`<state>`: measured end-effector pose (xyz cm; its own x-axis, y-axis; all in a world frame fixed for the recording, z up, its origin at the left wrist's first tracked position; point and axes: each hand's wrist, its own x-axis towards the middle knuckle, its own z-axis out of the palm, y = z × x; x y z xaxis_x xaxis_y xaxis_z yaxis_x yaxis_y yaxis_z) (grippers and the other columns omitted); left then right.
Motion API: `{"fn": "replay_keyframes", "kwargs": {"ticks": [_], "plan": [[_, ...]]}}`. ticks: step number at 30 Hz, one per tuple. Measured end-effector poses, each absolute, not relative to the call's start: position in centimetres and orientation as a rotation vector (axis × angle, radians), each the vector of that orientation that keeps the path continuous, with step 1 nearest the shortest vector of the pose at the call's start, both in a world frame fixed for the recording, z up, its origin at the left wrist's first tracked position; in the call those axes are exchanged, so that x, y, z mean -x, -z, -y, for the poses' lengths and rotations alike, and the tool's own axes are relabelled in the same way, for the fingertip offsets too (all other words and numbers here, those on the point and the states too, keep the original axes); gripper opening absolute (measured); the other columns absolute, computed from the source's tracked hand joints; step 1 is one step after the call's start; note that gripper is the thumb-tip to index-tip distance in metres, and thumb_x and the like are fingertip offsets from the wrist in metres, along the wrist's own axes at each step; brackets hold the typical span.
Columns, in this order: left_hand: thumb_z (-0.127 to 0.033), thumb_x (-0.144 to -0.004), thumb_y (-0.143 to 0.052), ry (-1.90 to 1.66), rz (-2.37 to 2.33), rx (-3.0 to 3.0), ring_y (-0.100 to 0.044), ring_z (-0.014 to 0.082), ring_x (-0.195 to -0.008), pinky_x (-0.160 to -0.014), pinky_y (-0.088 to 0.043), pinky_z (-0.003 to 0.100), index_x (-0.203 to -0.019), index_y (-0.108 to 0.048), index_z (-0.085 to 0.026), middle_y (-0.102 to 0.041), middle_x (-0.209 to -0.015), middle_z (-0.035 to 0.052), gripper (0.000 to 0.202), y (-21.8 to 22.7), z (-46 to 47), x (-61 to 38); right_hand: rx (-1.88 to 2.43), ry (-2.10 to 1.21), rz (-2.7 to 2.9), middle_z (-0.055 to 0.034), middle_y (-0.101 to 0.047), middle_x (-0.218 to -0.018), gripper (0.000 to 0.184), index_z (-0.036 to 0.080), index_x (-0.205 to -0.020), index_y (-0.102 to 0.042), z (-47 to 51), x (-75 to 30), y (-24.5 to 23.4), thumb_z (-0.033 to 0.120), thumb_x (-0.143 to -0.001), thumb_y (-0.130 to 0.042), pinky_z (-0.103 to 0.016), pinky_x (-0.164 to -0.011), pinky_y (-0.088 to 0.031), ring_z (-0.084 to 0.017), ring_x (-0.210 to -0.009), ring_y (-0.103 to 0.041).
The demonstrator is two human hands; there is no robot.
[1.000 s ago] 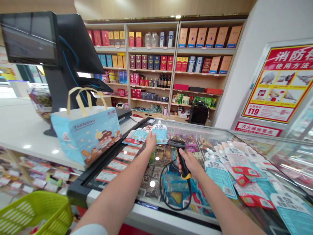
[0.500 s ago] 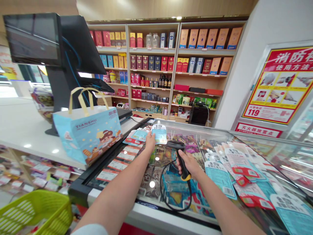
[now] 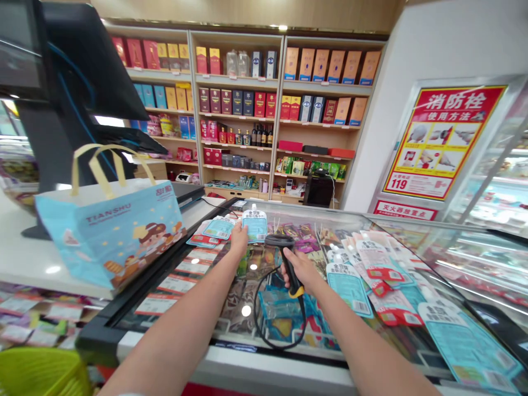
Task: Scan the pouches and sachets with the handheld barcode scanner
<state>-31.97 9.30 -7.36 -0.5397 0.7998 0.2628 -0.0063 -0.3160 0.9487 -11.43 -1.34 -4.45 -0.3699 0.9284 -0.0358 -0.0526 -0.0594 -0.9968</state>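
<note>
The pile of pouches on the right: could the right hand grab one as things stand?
Probably not without freeing itself first: the right hand is closed around the scanner. Otherwise the pouches look reachable, lying close by with no barrier between.

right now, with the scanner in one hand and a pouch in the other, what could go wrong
The scanner in the right hand trails a looped cable, which might snag as that hand moves. The left hand grips the pouch by its side edge, so it could slip or twist. The right forearm passes close beside the overlapping pouches and might nudge some out of place.
</note>
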Motion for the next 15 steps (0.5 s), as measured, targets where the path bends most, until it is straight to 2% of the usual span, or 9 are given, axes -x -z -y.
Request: {"fn": "replay_keyframes", "kwargs": {"ticks": [5,10,15], "plan": [[-0.012,-0.069,-0.046,-1.759,-1.146,-0.857,-0.061,0.0139,-0.066,-0.068,-0.052,0.031,-0.090,-0.056,-0.015,-0.062,-0.074,0.0009,0.024,6.3,-9.0,28.0,1.012,-1.563,1.265,0.0060,-0.054,-0.047,0.040,0.018,-0.080,-0.048,0.9,10.1,3.0,0.057,-0.076,-0.054,-0.021,-0.031,-0.044,-0.009,-0.031,-0.048],[-0.011,-0.067,-0.050,-1.616,-1.042,-0.871,-0.054,0.0103,-0.052,-0.057,-0.050,0.028,-0.094,-0.055,-0.016,-0.058,-0.066,-0.0028,0.027,4.9,-8.8,20.8,1.010,-1.492,1.231,0.0043,-0.051,-0.042,0.039,0.016,-0.072,-0.050,1.2,5.7,1.1,0.054,-0.081,-0.050,-0.021,-0.032,-0.043,-0.009,-0.030,-0.047],[-0.020,-0.070,-0.055,-1.578,-0.946,-0.996,-0.057,0.0119,-0.059,-0.059,-0.049,0.026,-0.099,-0.056,-0.017,-0.060,-0.068,-0.0016,0.029,3.3,-8.7,10.8,1.035,-1.324,1.135,0.0042,-0.056,-0.049,0.033,0.018,-0.085,-0.051,2.5,0.0,0.1,0.050,-0.082,-0.053,-0.021,-0.032,-0.044,-0.009,-0.032,-0.049]]}}
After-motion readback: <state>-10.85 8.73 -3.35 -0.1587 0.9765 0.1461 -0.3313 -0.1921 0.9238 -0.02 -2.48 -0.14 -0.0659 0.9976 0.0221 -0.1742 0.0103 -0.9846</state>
